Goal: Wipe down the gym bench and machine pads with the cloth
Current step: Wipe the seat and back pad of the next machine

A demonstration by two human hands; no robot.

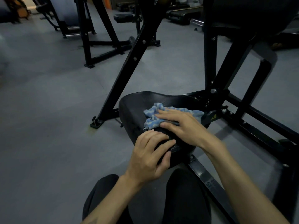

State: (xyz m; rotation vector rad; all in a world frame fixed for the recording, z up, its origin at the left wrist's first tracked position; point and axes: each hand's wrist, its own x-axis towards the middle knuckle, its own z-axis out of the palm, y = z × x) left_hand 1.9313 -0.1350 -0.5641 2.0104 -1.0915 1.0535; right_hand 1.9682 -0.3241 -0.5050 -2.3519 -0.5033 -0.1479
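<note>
A black seat pad point(134, 109) of a gym machine sits low in the middle of the view. A crumpled blue and white cloth point(152, 117) lies on its top. My right hand point(182, 125) presses flat on the cloth with straight fingers. My left hand point(150, 157) grips the near edge of the pad, fingers curled over its rim. A large black upper pad point(249, 13) of the same machine hangs at the top right.
The machine's black steel frame point(129, 65) slants up from the grey floor point(48, 110) left of the seat, with more bars point(258, 117) to the right. Other machines point(90, 29) stand further back. My knees in dark trousers point(186, 191) are just below the seat.
</note>
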